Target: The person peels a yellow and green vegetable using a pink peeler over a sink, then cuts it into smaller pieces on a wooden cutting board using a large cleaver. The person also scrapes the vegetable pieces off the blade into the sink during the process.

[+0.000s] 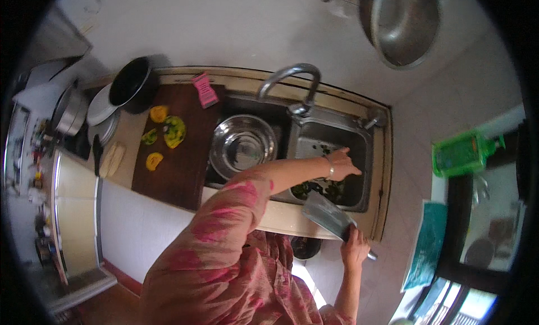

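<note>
My left hand (342, 165) is over the right sink basin (364, 150), its fingers apart and nothing visible in it. Dark green scraps (332, 191) lie in the basin below it. At the counter's front edge, my right hand (356, 245) grips the handle of a cleaver (326, 213), whose broad blade points up and left towards the basin. A shiny metal bowl (243, 147) sits in the left basin. Pieces of what looks like pumpkin (174, 133), with orange flesh, rest on a dark wooden cutting board (177, 173) further left.
A curved faucet (311, 87) rises behind the basins. A pink packet (205, 90) lies at the board's back edge. Left of the board are a black pot (137, 85), a pale lid (101, 106) and a black-handled utensil (97, 150). A green pump bottle (461, 153) is at right.
</note>
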A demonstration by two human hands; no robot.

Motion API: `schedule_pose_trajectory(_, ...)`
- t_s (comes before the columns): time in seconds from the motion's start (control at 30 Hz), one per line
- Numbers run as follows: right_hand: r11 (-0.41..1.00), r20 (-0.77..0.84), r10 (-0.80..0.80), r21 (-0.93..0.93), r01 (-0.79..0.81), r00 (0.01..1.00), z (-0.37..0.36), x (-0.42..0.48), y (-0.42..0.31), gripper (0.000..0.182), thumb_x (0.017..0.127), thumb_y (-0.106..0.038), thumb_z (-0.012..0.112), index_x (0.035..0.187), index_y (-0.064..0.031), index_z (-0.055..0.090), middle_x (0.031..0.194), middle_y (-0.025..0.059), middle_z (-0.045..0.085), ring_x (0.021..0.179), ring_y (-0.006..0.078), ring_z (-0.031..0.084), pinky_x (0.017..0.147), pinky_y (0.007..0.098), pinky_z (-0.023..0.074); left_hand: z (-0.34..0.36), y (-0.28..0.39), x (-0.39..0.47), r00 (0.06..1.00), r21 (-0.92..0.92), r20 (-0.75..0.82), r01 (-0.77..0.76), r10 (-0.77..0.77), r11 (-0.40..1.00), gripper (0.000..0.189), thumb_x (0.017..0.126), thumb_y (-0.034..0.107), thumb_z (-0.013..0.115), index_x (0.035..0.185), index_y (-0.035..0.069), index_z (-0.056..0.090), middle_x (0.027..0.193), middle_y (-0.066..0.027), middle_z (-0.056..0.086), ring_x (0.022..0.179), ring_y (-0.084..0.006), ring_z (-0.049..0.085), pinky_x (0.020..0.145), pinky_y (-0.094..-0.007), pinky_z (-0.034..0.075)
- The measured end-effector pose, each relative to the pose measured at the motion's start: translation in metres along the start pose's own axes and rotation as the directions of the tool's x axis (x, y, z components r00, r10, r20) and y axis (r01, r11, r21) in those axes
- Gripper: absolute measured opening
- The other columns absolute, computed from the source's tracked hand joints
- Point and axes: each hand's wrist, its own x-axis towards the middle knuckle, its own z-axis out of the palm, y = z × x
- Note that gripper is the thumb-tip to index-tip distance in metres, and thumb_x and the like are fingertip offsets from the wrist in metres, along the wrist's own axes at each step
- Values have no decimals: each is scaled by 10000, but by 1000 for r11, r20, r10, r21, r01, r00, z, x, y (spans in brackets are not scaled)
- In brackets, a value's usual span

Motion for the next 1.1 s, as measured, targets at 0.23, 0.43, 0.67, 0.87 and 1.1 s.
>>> schedule_pose_trajectory(0.23, 978, 59, 103, 175, -112, 993, 7, -20, -1, 403, 649, -14, 558, 1041, -102, 518, 814, 142, 619, 691, 341, 595, 597, 429, 473, -42, 22, -79, 980, 98, -136, 159, -145, 982, 236, 788, 358, 549, 846, 154, 653, 721, -122, 615, 651, -298, 578, 559, -380, 440)
schedule_pose_trajectory(0.43, 916, 69, 182, 351, -195, 981, -1, -13, -57, 290, 682, -5, 529, 963, -76, 542, 707, 144, 598, 641, 322, 586, 586, 406, 453, -77, -23, -264, 715, 67, -690, -93, 114, 993, 216, 687, 250, 659, 831, 95, 619, 711, -65, 570, 689, -260, 557, 595, -366, 441)
schedule_pose_trajectory(0.67, 826, 215, 185, 495, -271, 959, 9, 5, -156, 233, 734, -19, 518, 962, -47, 555, 633, 115, 560, 550, 225, 544, 549, 332, 440, -97, -118, -464, 782, -68, -430, 471, -452, 879, 369, 728, 191, 632, 1075, 88, 562, 1080, -118, 543, 1044, -276, 484, 885, -360, 393)
schedule_pose_trajectory(0.87, 750, 237, 158, 603, -272, 959, 17, 24, -238, 203, 754, -26, 526, 956, -11, 536, 592, 79, 509, 520, 138, 465, 515, 278, 405, -84, -184, -465, 930, -74, 72, 366, -361, 928, 678, 700, 175, 662, 1305, 142, 358, 1325, -173, 346, 1208, -300, 350, 1017, -347, 273)
schedule_pose_trajectory(1.1, 756, 242, 160, 594, -277, 957, 13, 22, -278, 96, 764, -33, 517, 855, -7, 512, 586, 73, 527, 526, 123, 486, 514, 269, 402, -91, -186, -462, 845, -39, 412, 390, -341, 920, 830, 615, 189, 732, 1331, 164, 314, 1245, -169, 418, 1145, -318, 400, 961, -380, 335)
